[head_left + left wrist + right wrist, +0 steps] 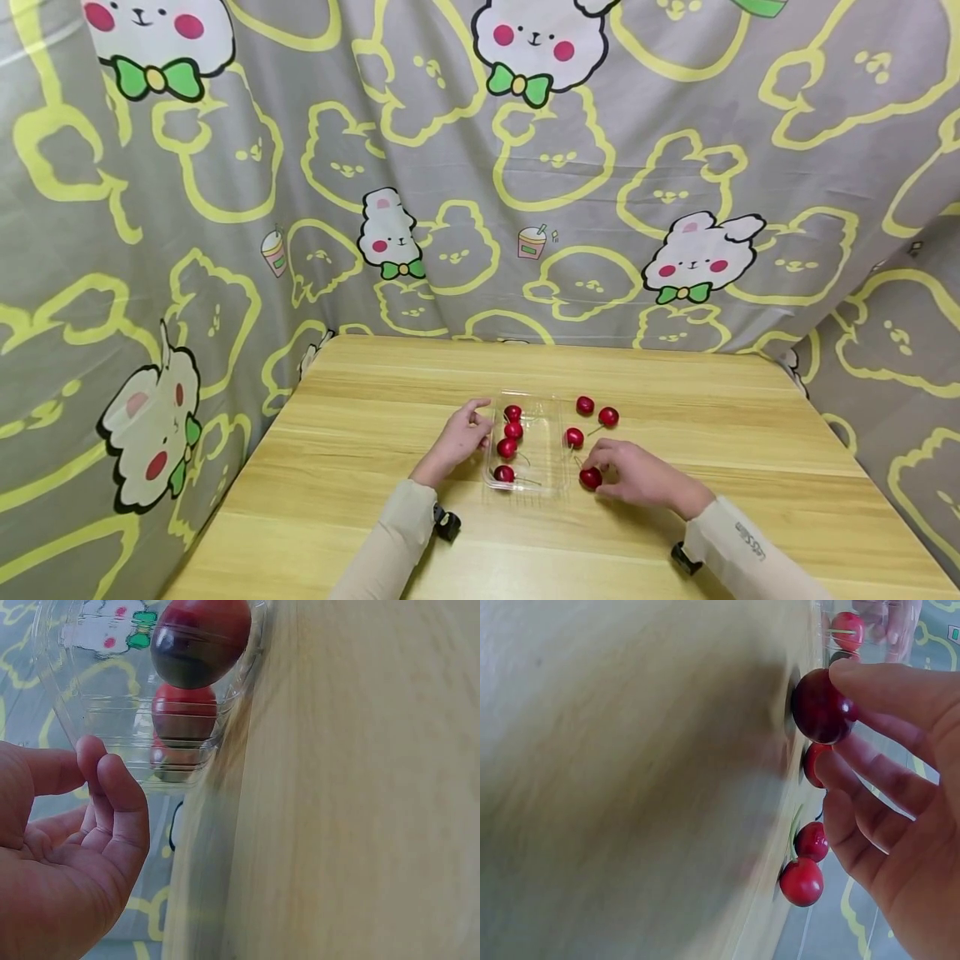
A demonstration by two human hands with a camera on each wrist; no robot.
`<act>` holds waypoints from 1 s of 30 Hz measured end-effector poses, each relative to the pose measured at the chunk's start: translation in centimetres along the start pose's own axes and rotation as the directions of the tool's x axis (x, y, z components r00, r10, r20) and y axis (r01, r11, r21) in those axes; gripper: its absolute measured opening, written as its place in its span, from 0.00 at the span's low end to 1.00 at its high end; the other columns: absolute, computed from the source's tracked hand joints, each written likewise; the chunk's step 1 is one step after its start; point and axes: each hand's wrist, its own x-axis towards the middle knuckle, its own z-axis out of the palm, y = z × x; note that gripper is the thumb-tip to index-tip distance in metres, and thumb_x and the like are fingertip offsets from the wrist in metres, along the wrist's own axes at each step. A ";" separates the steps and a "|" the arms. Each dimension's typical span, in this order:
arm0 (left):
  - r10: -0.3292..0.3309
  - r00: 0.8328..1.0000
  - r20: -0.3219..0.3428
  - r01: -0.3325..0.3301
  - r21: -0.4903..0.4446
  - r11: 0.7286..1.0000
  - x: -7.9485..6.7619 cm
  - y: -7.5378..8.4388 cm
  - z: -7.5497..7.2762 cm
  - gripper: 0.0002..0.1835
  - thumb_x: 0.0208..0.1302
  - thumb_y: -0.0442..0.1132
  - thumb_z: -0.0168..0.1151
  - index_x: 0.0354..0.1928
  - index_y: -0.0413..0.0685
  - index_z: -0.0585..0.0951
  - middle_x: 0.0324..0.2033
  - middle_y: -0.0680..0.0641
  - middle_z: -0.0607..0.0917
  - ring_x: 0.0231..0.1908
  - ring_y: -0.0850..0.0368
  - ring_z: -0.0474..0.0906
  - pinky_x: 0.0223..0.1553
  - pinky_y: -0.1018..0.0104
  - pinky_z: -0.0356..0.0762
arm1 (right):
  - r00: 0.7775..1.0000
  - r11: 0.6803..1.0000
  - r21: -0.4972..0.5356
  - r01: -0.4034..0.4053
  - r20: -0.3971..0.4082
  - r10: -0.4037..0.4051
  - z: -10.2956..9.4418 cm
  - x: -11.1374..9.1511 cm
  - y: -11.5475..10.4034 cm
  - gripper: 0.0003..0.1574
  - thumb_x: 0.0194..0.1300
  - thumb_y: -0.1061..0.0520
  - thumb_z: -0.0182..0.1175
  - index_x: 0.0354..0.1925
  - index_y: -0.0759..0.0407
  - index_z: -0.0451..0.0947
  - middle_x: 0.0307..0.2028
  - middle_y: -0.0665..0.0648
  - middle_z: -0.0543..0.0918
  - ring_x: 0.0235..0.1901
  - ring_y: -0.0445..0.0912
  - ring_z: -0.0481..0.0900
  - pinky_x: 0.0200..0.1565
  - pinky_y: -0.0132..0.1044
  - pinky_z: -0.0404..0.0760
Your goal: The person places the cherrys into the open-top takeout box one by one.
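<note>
A clear plastic box (551,446) stands on the table, with several red cherries (507,448) along its left side. At the box's left wall, my left hand (459,435) pinches the thin rim between thumb and fingertips, the fingers bent in the left wrist view (82,832). To the right of the box, my right hand (637,473) has thumb and index finger at the sides of a dark red cherry (590,478). That cherry (821,707) sits low over the wood in the right wrist view, its far side partly hidden by the thumb.
Three more cherries lie on the table beyond my right hand: one near the box wall (574,437), a stemmed cherry (608,416) and another cherry (585,406) farther back. The wooden table (360,417) meets a grey patterned curtain (450,167) behind and at both sides.
</note>
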 end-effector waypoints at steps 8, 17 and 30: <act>-0.023 1.000 0.000 0.023 0.001 1.000 -0.2 0.1 0.1 0.26 0.66 0.30 0.54 0.65 0.38 0.65 0.30 0.46 0.75 0.22 0.60 0.75 0.23 0.69 0.76 | 0.999 1.000 -0.005 -0.030 0.016 0.030 0.2 0.0 0.1 0.15 0.51 0.61 0.70 0.38 0.50 0.79 0.37 0.43 0.77 0.36 0.37 0.75 0.39 0.34 0.79; -0.009 1.000 0.006 0.009 0.001 1.000 -0.2 0.0 0.1 0.26 0.65 0.30 0.54 0.66 0.37 0.65 0.30 0.45 0.75 0.22 0.59 0.75 0.25 0.68 0.78 | 0.998 0.999 -0.043 -0.030 0.059 0.033 0.2 0.1 0.1 0.18 0.51 0.61 0.70 0.43 0.53 0.81 0.38 0.44 0.77 0.38 0.38 0.75 0.41 0.36 0.79; -0.020 1.000 0.004 0.020 -0.010 1.000 0.0 0.1 0.1 0.26 0.66 0.30 0.54 0.66 0.38 0.65 0.29 0.46 0.75 0.22 0.60 0.75 0.25 0.68 0.77 | 0.998 0.997 -0.041 -0.060 0.007 0.060 -0.3 0.0 0.1 0.19 0.52 0.58 0.70 0.45 0.56 0.81 0.38 0.44 0.75 0.33 0.36 0.73 0.35 0.32 0.77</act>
